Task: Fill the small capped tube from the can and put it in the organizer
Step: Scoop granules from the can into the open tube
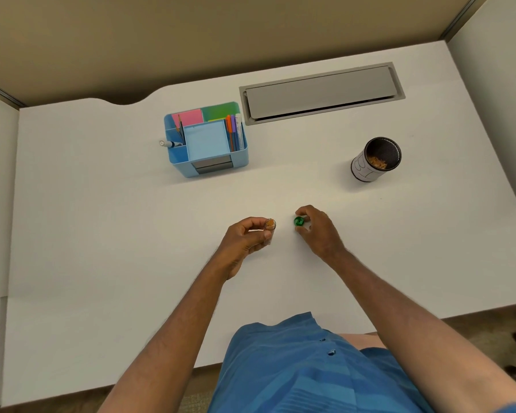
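Note:
My left hand holds a small clear tube upright just above the white desk; the tube is uncapped and orange bits show at its mouth. A short way to its right, my right hand pinches the tube's green cap between fingertips. The can, a dark mesh cylinder with a white label, stands at the right back with orange bits inside. The blue organizer sits at the middle back, holding pens, sticky notes and a pad.
A grey cable hatch is set into the desk behind the organizer. A marker sticks out of the organizer's left side. Beige partition walls close off the back and sides. My blue shirt is at the near edge.

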### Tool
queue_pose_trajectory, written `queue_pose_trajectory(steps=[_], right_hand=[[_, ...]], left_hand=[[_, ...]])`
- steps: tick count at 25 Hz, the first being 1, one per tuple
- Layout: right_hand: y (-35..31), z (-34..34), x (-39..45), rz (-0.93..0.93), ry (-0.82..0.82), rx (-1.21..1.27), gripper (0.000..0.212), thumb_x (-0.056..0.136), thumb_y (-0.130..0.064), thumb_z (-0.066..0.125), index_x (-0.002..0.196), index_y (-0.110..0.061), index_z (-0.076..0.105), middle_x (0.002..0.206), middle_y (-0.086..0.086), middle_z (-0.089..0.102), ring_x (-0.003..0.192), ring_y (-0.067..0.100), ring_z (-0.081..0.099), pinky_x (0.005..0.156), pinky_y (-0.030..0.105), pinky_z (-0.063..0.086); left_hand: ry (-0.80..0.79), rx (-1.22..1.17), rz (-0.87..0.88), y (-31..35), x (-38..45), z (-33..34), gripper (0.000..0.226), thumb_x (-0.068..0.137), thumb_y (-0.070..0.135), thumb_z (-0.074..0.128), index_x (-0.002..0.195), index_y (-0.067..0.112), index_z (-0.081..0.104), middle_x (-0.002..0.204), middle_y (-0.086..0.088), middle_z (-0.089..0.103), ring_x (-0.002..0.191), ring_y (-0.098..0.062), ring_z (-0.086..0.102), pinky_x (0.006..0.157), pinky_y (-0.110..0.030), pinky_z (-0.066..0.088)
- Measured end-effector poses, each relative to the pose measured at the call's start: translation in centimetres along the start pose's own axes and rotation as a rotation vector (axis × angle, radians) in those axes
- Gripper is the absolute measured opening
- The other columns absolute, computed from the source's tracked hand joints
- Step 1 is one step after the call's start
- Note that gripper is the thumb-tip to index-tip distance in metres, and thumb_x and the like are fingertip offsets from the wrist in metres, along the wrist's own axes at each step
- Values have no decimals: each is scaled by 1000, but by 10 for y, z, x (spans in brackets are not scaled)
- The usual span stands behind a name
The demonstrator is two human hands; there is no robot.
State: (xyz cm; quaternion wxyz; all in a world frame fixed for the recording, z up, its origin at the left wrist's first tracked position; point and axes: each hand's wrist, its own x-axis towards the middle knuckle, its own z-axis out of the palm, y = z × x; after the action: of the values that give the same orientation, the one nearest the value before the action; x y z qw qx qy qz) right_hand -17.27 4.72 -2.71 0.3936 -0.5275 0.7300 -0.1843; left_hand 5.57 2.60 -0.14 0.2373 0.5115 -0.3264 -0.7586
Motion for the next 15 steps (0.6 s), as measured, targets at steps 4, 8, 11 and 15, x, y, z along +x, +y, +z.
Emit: queue_pose_trajectory(steps=[4,8,11,15], right_hand=[[-6,-14,-14,-34,90,131,39,92,-9,69,129,-17,60,135,-2,62,116,17,61,95,33,54],[-9,-35,-36,-72,83,375,37,91,-10,68,124,-25,59,127,-11,66,114,3,64,84,15,55],[-6,-57,-45,-58,115,446,31,94,-18,68,122,-27,57,121,-16,67,112,-2,65,80,12,56],[12,-100,-41,-40,223,454,25,94,-23,72,116,-27,61,112,-16,70,107,-1,67,80,18,58]], left_hand=[[80,8,43,6,2,18,25,91,7,73,113,19,77,106,-3,78,100,-23,73,96,-39,61],[95,80,102,18,14,58,28,92,12,73,119,20,74,118,-11,76,109,-27,73,92,-39,60],[36,57,136,27,26,98,26,93,10,72,116,21,76,115,-10,77,102,-21,75,82,-28,60],[-54,34,137,39,47,151,26,93,10,71,117,18,75,115,-8,78,103,-21,77,81,-24,60]])
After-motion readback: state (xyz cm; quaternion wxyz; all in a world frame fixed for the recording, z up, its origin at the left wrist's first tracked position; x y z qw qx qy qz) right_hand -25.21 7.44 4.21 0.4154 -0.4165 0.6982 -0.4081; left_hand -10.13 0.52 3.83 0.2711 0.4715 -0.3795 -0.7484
